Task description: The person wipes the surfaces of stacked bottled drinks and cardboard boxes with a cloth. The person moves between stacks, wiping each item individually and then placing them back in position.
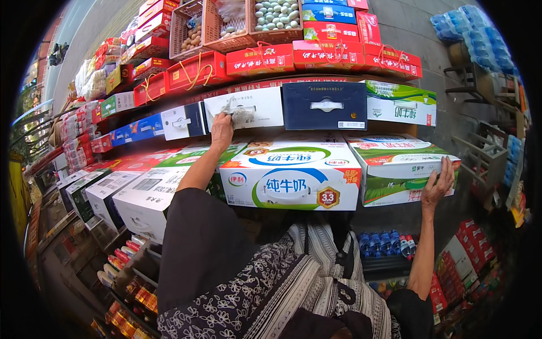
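Note:
My left hand [222, 131] reaches forward and grips a crumpled grey rag [243, 116]. The rag lies against the upper side of a white carton [264, 104] in the middle row and partly covers it. My right hand [438, 182] rests with spread fingers on the near right corner of a green and white milk carton [398, 169]. Between my arms sits a larger white milk carton [292, 182] with a blue and green ring and a plastic handle. A dark blue carton [325, 106] with a white handle stands right of the white one.
Red gift boxes [260, 59] with cord handles form the row behind. Beyond them are plastic crates [277, 31] of eggs. White cartons [144, 195] line the left. Blue-wrapped bottle packs [476, 36] and a dark stool [470, 78] stand at the right. Bottles [381, 243] sit low beside me.

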`<action>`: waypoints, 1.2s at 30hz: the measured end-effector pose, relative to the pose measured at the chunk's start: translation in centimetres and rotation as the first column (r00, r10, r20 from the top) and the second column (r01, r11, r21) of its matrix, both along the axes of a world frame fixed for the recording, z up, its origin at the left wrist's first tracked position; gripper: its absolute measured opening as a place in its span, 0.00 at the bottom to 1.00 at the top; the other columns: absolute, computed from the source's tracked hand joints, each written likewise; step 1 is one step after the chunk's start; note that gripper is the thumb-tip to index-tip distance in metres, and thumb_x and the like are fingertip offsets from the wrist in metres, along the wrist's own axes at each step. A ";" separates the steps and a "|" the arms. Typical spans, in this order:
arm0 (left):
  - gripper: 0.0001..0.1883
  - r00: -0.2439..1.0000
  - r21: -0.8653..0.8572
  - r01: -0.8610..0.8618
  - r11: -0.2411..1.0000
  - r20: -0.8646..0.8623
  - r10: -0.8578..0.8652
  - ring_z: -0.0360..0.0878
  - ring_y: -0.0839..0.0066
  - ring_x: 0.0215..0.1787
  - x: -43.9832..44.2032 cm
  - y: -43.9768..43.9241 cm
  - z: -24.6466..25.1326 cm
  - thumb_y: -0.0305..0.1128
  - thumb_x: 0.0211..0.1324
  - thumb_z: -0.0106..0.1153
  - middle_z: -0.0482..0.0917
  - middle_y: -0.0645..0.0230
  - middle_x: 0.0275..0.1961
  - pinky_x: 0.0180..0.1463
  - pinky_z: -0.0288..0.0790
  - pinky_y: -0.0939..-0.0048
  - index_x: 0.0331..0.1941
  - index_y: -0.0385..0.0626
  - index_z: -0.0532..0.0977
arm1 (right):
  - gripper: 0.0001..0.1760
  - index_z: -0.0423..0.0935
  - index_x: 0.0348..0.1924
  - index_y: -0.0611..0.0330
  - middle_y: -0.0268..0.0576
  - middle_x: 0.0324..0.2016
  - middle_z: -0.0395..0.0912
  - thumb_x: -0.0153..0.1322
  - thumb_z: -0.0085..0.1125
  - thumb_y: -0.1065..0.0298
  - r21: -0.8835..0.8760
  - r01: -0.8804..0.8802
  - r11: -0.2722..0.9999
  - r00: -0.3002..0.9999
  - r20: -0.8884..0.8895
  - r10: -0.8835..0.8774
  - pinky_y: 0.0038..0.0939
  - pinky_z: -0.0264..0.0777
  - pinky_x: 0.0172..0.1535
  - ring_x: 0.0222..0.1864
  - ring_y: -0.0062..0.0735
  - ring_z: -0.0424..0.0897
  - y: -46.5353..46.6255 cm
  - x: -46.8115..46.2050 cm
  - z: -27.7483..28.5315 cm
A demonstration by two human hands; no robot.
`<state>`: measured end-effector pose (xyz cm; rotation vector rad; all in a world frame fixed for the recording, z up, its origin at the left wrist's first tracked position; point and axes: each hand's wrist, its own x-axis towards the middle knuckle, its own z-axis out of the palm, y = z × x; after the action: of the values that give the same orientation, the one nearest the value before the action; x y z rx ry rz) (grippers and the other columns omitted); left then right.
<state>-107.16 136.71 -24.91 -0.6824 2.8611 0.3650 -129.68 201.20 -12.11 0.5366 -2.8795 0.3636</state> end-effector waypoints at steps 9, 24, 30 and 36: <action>0.10 0.910 -0.221 -0.387 0.895 0.062 0.409 0.69 0.46 0.60 -4.0 7.2 -2.9 0.22 0.52 0.57 0.71 0.48 0.54 0.63 0.68 0.52 0.39 0.33 0.79 | 0.26 0.72 0.64 0.62 0.48 0.65 0.70 0.73 0.48 0.68 0.004 0.004 1.000 1.000 -0.017 -0.004 0.46 0.53 0.71 0.68 0.49 0.65 0.1 -0.1 -0.4; 0.19 0.901 0.076 0.406 0.910 0.135 -0.413 0.75 0.55 0.57 -1.5 1.2 1.9 0.20 0.55 0.52 0.76 0.55 0.53 0.60 0.68 0.57 0.52 0.42 0.71 | 0.26 0.72 0.65 0.61 0.47 0.66 0.69 0.74 0.48 0.67 0.015 -0.003 1.000 1.000 -0.005 0.003 0.47 0.52 0.72 0.69 0.49 0.64 0.3 -0.2 -0.5; 0.08 0.835 0.128 0.511 0.850 0.160 -0.526 0.76 0.55 0.52 -2.3 -0.9 3.0 0.21 0.57 0.50 0.76 0.55 0.43 0.55 0.71 0.57 0.41 0.41 0.71 | 0.25 0.72 0.64 0.62 0.47 0.66 0.70 0.74 0.48 0.67 0.026 -0.004 1.000 1.000 -0.002 0.004 0.46 0.52 0.71 0.69 0.48 0.64 0.2 -0.1 -0.2; 0.08 0.778 0.073 0.589 0.805 0.218 -0.589 0.78 0.55 0.50 -1.1 -2.8 2.3 0.20 0.53 0.53 0.78 0.56 0.41 0.53 0.74 0.57 0.39 0.42 0.74 | 0.25 0.73 0.64 0.62 0.46 0.66 0.70 0.74 0.48 0.67 0.009 0.013 1.000 1.000 0.010 -0.013 0.46 0.53 0.71 0.69 0.48 0.64 -0.2 -0.1 0.2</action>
<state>-108.26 133.86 -22.60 0.1914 2.6584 0.1694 -129.76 201.04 -11.94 0.5189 -2.8946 0.3522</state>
